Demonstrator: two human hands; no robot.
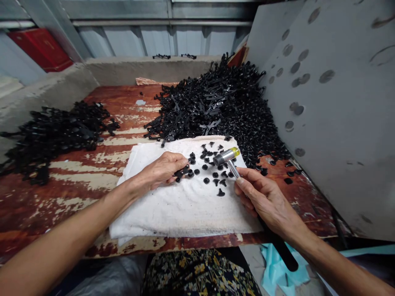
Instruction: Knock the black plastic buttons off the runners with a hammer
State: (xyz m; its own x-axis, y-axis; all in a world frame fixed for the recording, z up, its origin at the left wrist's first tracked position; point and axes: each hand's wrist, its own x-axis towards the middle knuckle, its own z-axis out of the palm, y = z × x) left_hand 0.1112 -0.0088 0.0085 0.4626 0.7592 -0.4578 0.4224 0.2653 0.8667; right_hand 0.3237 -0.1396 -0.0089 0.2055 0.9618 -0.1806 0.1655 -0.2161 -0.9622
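My left hand [165, 168] is closed on a small black part [181, 172] above the white cloth. In my right hand [262, 195] is a mallet [226, 157] with a metal head, one dark face and one yellow face; the fingers wrap round its shaft near the head, and its black handle end sticks out below the wrist. The mallet head hangs over several small round black pieces [206, 180] scattered on the white cloth [173, 213]. A gap separates the mallet from the part in my left hand.
A large heap of black parts [210, 98] lies behind the cloth, and a smaller heap [58, 131] at the left. A grey panel [333, 102] stands along the right side. A low concrete ledge [120, 70] and a red box [41, 49] are at the back.
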